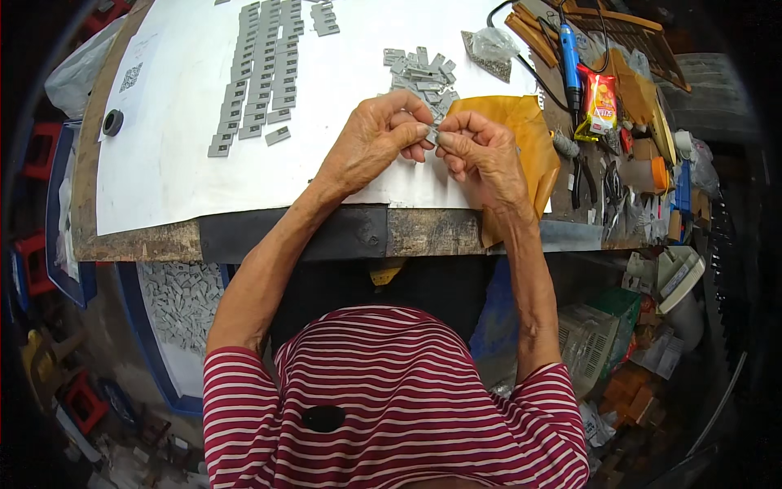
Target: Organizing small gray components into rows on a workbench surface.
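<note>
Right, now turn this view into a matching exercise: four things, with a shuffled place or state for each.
1. left hand and right hand
2. black round object
3. loose grey pile
4. blue tool

A. heaped just beyond the hands
B. beside a red-and-yellow packet
C. pinching a small grey piece
D. near the table's left edge

Pairs: 1-C, 2-D, 3-A, 4-B

The left hand (381,132) and the right hand (487,153) are facing each other, almost meeting, each pinching with thumb (411,134) and index finger (417,104), while the left forearm (273,261) is slanting inward and the right forearm (531,281) is running straighter forward.
</note>
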`<state>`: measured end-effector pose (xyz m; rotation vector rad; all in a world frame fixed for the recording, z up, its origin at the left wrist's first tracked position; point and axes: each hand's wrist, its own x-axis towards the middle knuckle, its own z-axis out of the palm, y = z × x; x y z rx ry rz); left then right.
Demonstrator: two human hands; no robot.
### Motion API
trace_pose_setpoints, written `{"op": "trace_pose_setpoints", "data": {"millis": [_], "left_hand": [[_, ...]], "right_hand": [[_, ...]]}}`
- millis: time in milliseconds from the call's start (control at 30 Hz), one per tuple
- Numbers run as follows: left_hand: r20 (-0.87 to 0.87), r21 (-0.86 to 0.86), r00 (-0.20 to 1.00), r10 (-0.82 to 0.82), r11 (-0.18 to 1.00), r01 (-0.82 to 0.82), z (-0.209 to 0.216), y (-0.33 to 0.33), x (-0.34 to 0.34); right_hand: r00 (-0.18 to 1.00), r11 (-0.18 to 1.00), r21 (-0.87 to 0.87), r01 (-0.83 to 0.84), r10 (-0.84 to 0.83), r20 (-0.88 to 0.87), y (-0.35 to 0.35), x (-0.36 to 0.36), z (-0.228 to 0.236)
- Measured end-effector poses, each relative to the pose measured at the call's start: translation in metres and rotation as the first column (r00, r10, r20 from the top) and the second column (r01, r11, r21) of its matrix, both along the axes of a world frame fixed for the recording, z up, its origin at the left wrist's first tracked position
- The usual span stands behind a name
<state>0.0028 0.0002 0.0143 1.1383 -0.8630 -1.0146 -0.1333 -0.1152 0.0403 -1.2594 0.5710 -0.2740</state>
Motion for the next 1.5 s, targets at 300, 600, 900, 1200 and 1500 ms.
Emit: {"op": "trace_pose_setpoints", "data": {"millis": [300, 600, 900, 1200, 1500], "left_hand": [[0.056, -0.004, 0.996, 0.064, 0.998, -0.064, -0.002, -0.002, -0.003], [0.017, 0.015, 0.998, 0.054, 0.998, -0.054, -0.003, -0.002, -0.004], [0.026, -0.002, 1.0, -0.014, 1.0, 0.014, -0.009, -0.003, -0.003], [0.004, 0.023, 1.0, -0.013, 1.0, 0.013, -0.007, -0.004, -0.004], [0.036, 0.026, 0.999, -0.015, 1.0, 0.014, -0.009, -0.005, -0.004]], "right_hand": [[1.0, 0.999, 0.041, 0.005, -0.004, -0.024, 0.001, 0.0, -0.002], [0.995, 0.995, -0.092, -0.027, 0.019, -0.094, 0.003, 0.002, 0.002], [0.999, 1.0, 0.021, -0.004, 0.005, -0.041, -0.002, 0.002, -0.004], [0.999, 1.0, 0.02, -0.013, 0.013, 0.045, -0.002, 0.001, -0.013], [1.0, 1.0, -0.003, -0.028, 0.028, 0.004, -0.004, 0.0, -0.007]]}}
